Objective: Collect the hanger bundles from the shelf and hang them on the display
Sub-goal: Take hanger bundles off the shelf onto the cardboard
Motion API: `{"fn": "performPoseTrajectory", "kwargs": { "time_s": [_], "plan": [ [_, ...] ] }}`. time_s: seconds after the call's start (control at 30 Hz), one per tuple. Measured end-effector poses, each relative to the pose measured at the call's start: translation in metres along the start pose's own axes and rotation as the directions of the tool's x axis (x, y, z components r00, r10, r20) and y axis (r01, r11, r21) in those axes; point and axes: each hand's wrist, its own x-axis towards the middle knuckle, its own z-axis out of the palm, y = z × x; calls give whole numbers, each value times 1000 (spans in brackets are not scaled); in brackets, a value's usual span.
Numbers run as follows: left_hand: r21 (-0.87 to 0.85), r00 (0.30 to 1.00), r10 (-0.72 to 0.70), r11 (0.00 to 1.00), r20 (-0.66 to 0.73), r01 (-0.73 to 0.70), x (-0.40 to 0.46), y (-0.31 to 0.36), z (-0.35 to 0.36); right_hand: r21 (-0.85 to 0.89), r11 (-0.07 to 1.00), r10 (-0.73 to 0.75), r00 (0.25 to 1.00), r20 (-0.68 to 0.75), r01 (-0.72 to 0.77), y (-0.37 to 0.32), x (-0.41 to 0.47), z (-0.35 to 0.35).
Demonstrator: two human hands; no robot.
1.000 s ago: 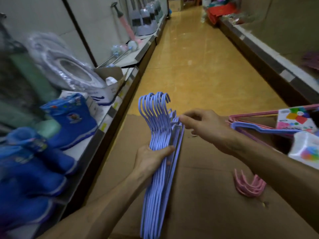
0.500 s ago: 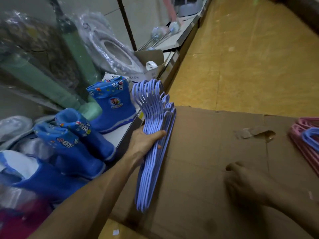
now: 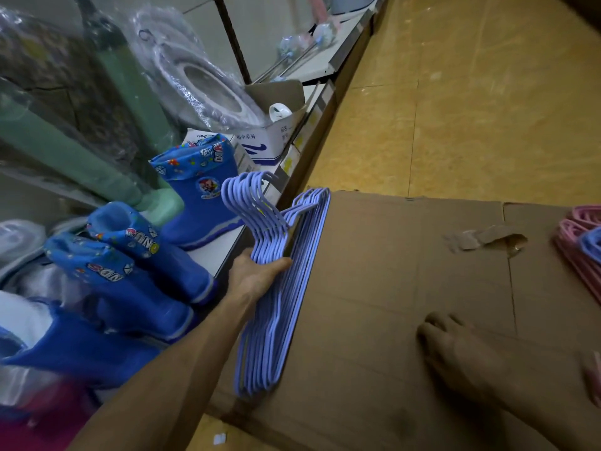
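Left hand [image 3: 257, 276] grips the blue hanger bundle [image 3: 276, 294] just below its hooks, over the cardboard's [image 3: 406, 288] left edge. Right hand [image 3: 455, 349] rests apparently flat, empty. Light, stiff, liable to fan out: hold the necks.

Bare forearms; no sleeves; hands ungloved

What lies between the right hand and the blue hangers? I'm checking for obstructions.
Only bare cardboard, seen in the head view: nothing sits between the right hand and the blue hangers held by the left hand.
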Motion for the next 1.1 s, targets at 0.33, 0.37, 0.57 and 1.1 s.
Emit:
{"fn": "performPoseTrajectory", "kwargs": {
  "time_s": [0.33,0.37,0.57,1.1],
  "plan": [
    [409,995,88,910,-40,-64,-4,-3,-2,-40,999,4,1000,4,-4,-1,-5,1],
    [471,990,127,878,-52,-88,-6,-2,-1,-42,999,7,1000,1,-7,-1,-5,1],
    [788,947,317,597,-57,-152,-14,7,-12,-39,999,17,1000,-4,-18,1,-14,-2],
    [194,730,621,708,285,-679,-106,72,70,261,963,153,939,-308,-71,75,-121,-48]
  ]
}}
